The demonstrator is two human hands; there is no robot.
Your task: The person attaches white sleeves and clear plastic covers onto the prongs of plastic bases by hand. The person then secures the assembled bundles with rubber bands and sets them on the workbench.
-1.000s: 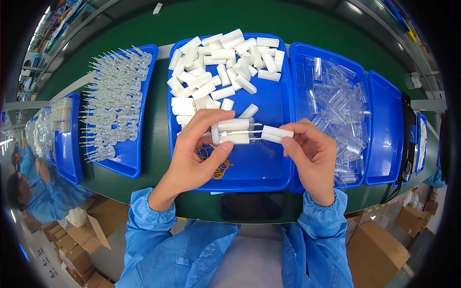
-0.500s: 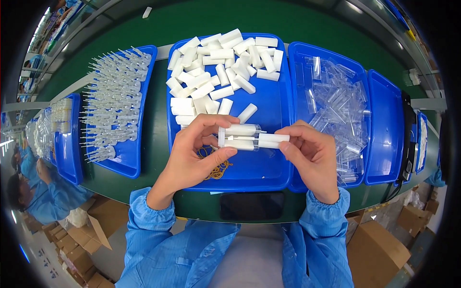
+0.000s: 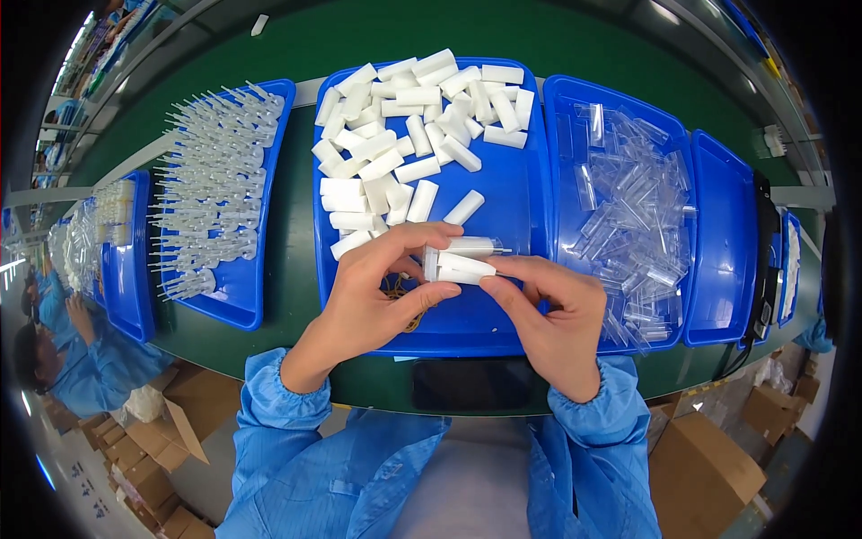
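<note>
My left hand (image 3: 355,292) is closed around the end of a clear plastic tube assembly (image 3: 432,264), which lies sideways over the middle blue tray (image 3: 503,310). A white foam half-roll (image 3: 467,269) sits mostly within the front clear section. Thumb and fingertips of my right hand (image 3: 561,305) pinch its right end. Behind it, another clear section holds white material, and a thin white stem pokes out to the right. Tan rubber bands (image 3: 406,316) lie partly hidden beneath my left hand. Loose white half-rolls (image 3: 382,166) are heaped in the tray's far and left parts.
To the right, a blue tray holds clear plastic sleeves (image 3: 628,225); another blue tray (image 3: 723,242) stands beyond it. White stemmed parts (image 3: 215,180) fill a tray at left. A dark phone-like slab (image 3: 473,386) lies at the near edge. A co-worker's sleeve (image 3: 103,368) shows far left.
My right hand has moved left, and the white half-roll has slid deeper into the clear section. My left hand has shifted slightly right with the assembly.
</note>
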